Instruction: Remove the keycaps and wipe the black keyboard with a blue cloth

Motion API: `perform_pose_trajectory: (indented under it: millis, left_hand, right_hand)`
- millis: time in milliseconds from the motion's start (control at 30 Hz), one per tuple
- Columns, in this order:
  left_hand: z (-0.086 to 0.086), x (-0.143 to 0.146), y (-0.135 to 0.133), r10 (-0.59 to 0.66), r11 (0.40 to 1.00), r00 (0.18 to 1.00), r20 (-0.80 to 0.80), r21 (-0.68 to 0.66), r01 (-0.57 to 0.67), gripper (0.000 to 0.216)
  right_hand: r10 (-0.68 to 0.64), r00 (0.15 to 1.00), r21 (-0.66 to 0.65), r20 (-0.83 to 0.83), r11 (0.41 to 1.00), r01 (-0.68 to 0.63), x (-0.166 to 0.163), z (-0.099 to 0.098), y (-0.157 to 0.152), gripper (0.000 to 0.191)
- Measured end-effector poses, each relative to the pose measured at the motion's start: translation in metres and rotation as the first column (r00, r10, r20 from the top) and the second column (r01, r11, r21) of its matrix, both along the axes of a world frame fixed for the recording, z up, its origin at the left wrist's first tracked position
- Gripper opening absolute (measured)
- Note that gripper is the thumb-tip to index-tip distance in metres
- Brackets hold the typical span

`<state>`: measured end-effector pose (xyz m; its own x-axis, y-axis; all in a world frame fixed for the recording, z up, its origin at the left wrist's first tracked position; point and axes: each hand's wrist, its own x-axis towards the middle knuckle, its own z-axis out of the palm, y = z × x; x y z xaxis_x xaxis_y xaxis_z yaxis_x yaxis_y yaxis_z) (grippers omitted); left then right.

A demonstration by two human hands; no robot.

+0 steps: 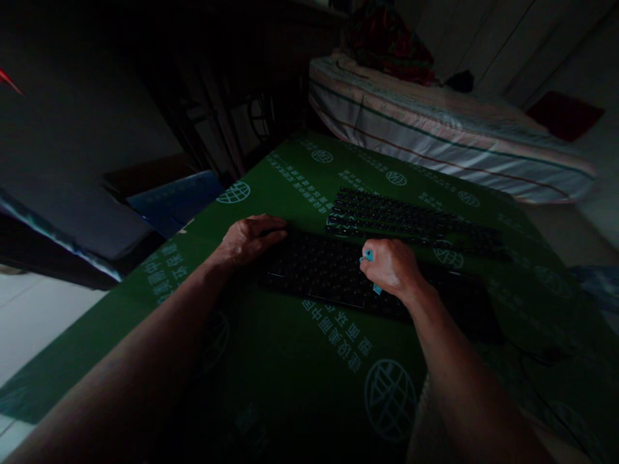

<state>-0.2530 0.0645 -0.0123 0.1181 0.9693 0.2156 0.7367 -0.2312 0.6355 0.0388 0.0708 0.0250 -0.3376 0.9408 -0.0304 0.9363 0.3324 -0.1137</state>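
A black keyboard base point(322, 267) lies across the green table, with small raised studs over much of its surface and few keycaps to be seen. At its upper left corner rests my left hand point(254, 238), fingers stretched out and touching the edge. My right hand point(389, 265) is closed over the middle of the keyboard around a small light-blue tool point(368, 255). Parts of that tool show above and below my fingers; its kind is hidden. Beyond the base, loose black keycaps point(387, 216) lie in rows, green showing between them.
The green table cover point(290, 361) bears white globe prints and lettering. A dark cable point(536, 380) runs from the keyboard's right end. Behind the table stands a bed point(435, 129) with a striped sheet. At left is a blue flat object point(176, 200). The room is dim.
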Motion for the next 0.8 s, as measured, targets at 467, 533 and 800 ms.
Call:
perform_pose_trajectory:
  millis: [467,533,800]
  left_hand:
    - [0.001,0.000,-0.001,0.009,1.000,1.000,-0.019,-0.003,-0.009,0.063]
    - [0.002,0.000,-0.002,0.009,1.000,1.000,-0.024,-0.008,-0.009,0.063]
    - [0.002,0.000,-0.001,0.015,1.000,0.999,-0.034,-0.017,-0.015,0.064]
  right_hand:
    - [-0.030,0.999,0.062,-0.018,0.998,0.031,-0.001,0.000,0.000,0.021]
    - [-0.061,0.994,0.111,-0.089,0.991,0.070,0.004,0.001,0.002,0.021]
    - [-0.080,0.953,0.024,-0.293,0.996,0.091,0.026,0.001,0.014,0.015]
